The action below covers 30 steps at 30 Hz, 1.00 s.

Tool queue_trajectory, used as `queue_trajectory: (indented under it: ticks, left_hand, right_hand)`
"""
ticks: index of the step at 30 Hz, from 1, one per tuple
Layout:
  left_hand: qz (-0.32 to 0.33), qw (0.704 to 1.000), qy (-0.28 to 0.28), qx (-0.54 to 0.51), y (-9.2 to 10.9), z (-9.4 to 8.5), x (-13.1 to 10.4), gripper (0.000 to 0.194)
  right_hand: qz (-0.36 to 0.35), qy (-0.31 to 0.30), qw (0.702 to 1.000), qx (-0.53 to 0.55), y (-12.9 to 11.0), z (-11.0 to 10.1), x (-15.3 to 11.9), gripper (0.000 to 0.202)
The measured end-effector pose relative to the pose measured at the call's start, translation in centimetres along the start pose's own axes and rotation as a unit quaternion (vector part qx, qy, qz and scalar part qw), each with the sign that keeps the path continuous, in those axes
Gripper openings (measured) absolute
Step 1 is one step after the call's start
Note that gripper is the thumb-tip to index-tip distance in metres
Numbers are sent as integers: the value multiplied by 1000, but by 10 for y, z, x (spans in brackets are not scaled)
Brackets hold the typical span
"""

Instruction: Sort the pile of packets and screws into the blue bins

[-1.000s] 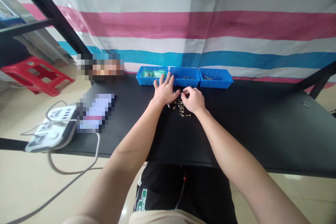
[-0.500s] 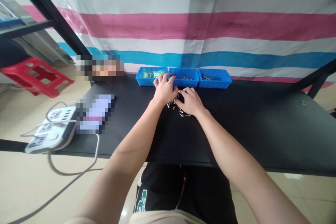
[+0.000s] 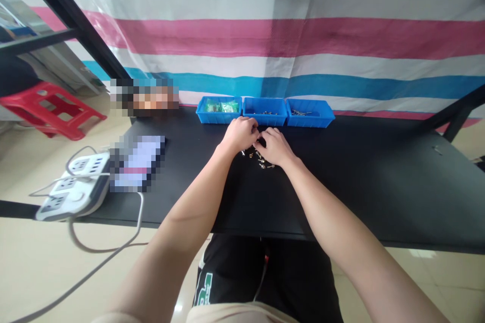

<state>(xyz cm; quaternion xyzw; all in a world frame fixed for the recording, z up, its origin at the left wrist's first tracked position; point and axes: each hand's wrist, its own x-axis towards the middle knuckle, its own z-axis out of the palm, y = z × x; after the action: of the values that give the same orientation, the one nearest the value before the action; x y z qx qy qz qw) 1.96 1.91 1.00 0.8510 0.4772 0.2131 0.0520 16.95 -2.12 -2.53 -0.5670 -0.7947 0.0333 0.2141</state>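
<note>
Several small metal screw-like parts (image 3: 262, 162) lie scattered on the black table just below my hands. My left hand (image 3: 242, 133) is in front of the middle blue bin (image 3: 265, 119), its fingers curled in toward my right hand. Opposite it, my right hand (image 3: 275, 146) has its fingers bent together over the pile. The fingertips nearly meet; whatever they pinch is too small to name. Small metal pieces also lie inside the middle bin.
The left blue bin (image 3: 220, 117) holds green-and-white packets, the right blue bin (image 3: 309, 121) thin metal pieces. A blurred-out phone-like object (image 3: 138, 164) and a white power strip (image 3: 78, 186) with cables sit at the left of the black table (image 3: 379, 181). A red stool (image 3: 53, 108) stands beyond.
My left hand has drawn back from the bins' edge, and its fingers have curled toward my right hand. My right hand has barely moved.
</note>
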Motion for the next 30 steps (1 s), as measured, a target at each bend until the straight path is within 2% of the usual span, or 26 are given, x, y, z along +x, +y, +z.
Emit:
queue_trajectory:
  ticks: [8,16,30]
  left_hand:
    - [-37,998,-48,10,-3,3,-1,30]
    - [-33,994,-97,35,-3,3,-1,32]
    - [6,992,-120,36,-4,5,0,29]
  right_hand:
    - [-21,5,1000,-12,-2,-2,-2,37]
    - [-29,-3,1000,-2,2,0,-1,28]
    - [-23,1,999,25,2,3,0,12]
